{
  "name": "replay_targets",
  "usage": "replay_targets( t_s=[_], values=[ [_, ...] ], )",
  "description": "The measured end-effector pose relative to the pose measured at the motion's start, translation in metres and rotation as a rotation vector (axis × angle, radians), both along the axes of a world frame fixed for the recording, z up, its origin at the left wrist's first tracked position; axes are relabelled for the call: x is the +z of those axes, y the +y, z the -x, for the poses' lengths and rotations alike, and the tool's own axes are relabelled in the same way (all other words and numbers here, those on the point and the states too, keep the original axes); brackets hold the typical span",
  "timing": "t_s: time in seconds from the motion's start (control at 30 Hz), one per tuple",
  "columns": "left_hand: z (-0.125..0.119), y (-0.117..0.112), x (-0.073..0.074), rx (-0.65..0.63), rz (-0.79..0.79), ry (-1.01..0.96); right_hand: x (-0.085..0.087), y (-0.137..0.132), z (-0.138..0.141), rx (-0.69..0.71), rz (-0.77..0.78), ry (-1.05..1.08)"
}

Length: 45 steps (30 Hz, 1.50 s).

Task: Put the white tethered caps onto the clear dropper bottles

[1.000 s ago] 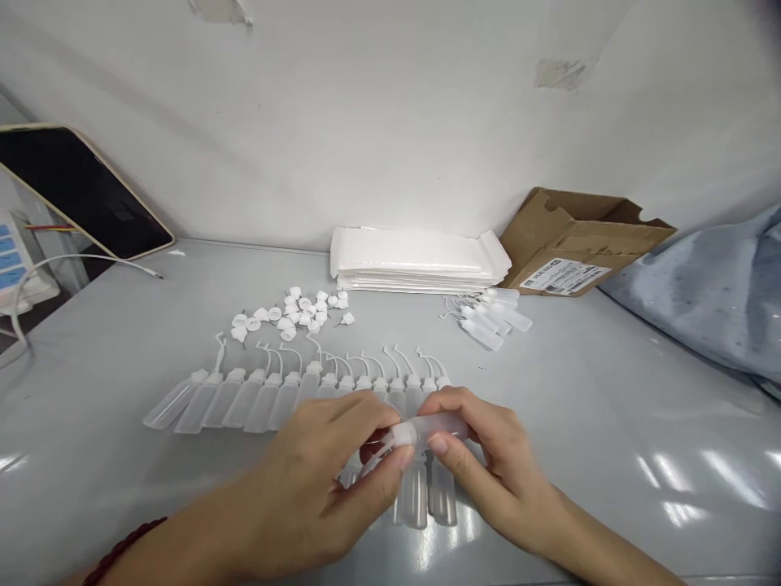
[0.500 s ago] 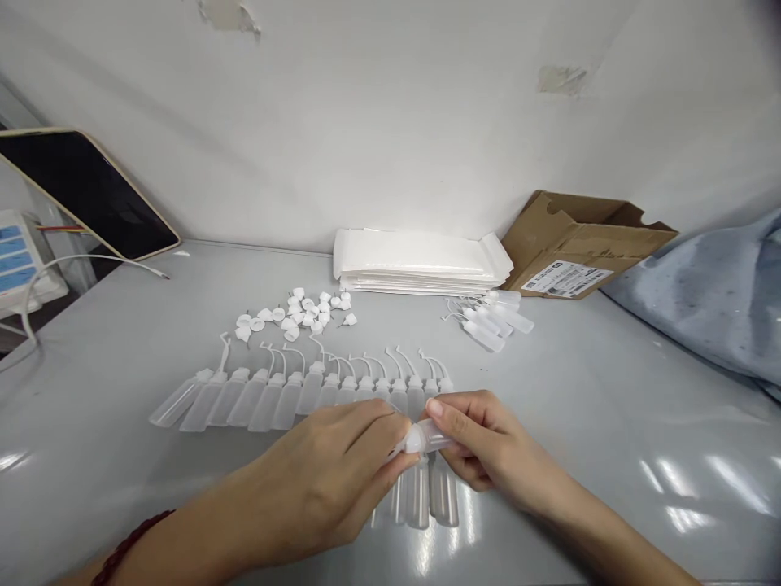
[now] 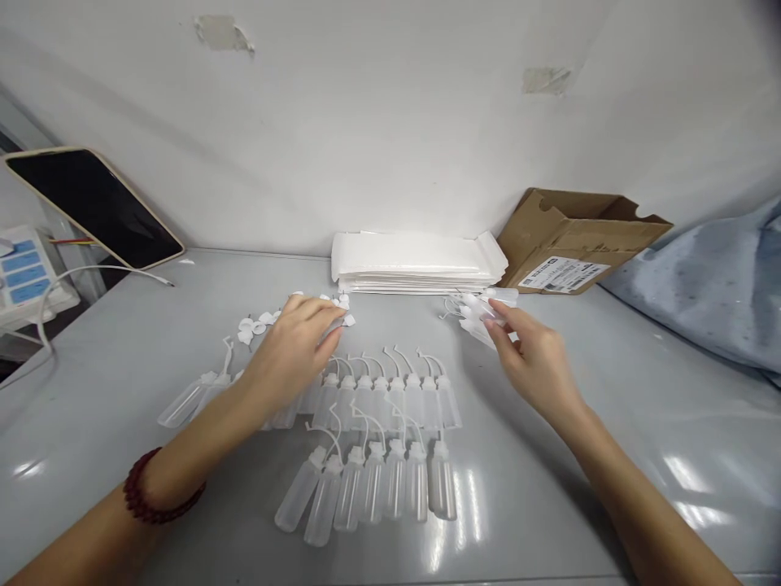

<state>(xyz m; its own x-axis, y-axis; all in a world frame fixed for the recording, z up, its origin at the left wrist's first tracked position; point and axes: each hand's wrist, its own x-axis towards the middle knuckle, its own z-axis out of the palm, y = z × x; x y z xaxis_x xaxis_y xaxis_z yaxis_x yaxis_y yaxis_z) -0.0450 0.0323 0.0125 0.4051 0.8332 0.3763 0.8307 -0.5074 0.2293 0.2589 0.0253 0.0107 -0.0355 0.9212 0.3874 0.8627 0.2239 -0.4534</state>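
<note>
My right hand (image 3: 534,350) pinches a small translucent needle-tip bottle (image 3: 479,308) at the back right. The bottle slants with its thin needle toward the back left, above a small pile of similar bottles (image 3: 477,330) with strap caps. My left hand (image 3: 293,342) is over the scattered white caps (image 3: 262,321), palm down, with thumb and fingers apart; its palm side and some caps are hidden. In front lies a row of translucent bottles (image 3: 396,403), partly covered by my left forearm. Nearer to me is a second row of bottles (image 3: 366,488), their strap caps bent upward.
Flat white padded mailers (image 3: 421,260) are stacked against the wall. Beside them leans an open cardboard box (image 3: 567,244) with a label. A blue-grey cloth (image 3: 713,285) lies at right. On the left are a propped tablet (image 3: 94,207) and a white cable (image 3: 91,268).
My hands have parted from the bottle they held together in front. The left has moved back to the caps, the right back to the bottle pile, where it now grips a bottle.
</note>
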Motion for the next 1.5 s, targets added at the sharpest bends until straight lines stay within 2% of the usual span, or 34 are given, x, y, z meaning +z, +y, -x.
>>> replay_targets(
  t_s=[0.1,0.23,0.43,0.53,0.67,0.77,0.93,1.0,1.1,1.3,1.5],
  values=[
    [0.000,0.013,-0.007,-0.087,0.010,0.079,-0.011,0.008,-0.005,-0.021,-0.082,-0.182],
    [-0.003,0.018,-0.010,-0.127,0.047,0.114,-0.014,0.009,-0.004,-0.034,-0.100,-0.240],
    [-0.004,0.017,-0.007,-0.122,0.097,0.138,-0.005,0.004,-0.002,-0.080,-0.133,-0.280],
    [-0.006,0.016,-0.008,-0.108,0.132,0.139,0.006,-0.006,0.004,-0.029,-0.127,-0.189],
    [-0.009,0.014,-0.006,-0.052,0.183,0.116,0.023,-0.026,0.016,0.182,0.043,-0.002],
    [-0.005,0.011,0.005,-0.005,0.212,0.080,0.032,-0.040,0.022,0.304,0.191,0.050],
    [0.010,0.006,0.026,0.114,0.286,-0.020,0.041,-0.049,0.023,0.393,0.385,0.050],
    [0.014,0.004,0.030,0.134,0.334,-0.068,0.044,-0.050,0.022,0.436,0.494,0.026],
    [0.014,0.001,0.030,0.100,0.365,-0.087,0.046,-0.054,0.020,0.513,0.629,-0.046],
    [0.009,-0.008,0.030,0.070,0.423,-0.111,0.046,-0.064,0.019,0.589,0.674,-0.197],
    [0.004,-0.008,0.022,0.032,0.380,-0.084,0.045,-0.066,0.020,0.610,0.674,-0.230]
  ],
)
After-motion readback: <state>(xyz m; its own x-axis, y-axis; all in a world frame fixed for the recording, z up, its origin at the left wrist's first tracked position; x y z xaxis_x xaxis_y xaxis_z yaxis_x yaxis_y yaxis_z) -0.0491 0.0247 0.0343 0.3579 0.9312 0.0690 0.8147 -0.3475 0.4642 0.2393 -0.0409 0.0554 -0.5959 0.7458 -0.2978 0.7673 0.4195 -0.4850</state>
